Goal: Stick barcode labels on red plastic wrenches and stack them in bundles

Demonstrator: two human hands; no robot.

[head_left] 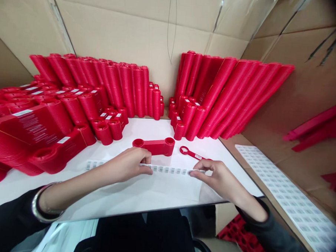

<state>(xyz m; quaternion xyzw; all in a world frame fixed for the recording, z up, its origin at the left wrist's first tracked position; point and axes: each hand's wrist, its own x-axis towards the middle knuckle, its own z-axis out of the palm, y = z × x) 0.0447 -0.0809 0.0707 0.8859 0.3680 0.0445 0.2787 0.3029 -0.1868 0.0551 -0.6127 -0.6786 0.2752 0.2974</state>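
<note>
A narrow strip of printed labels (pixel 169 170) stretches between my two hands, just above the white table. My left hand (pixel 133 162) pinches it near the middle, and part of the strip runs on to the left beneath my forearm. The strip's right end is pinched between the thumb and fingers of my right hand (pixel 210 175). Just beyond my left hand is a short stack of red plastic pieces (pixel 156 147) with a ring at each end. A single flat red piece (pixel 194 154) with a small white label lies behind my right hand, which partly hides it.
Tall stacks of red pieces (pixel 125 89) line the back left, with more stacks (pixel 227 97) at the back right. Labelled red bundles (pixel 25 134) crowd the left side. A long label sheet (pixel 282 194) lies along the right. Cardboard walls (pixel 127 31) enclose the white table (pixel 154 192).
</note>
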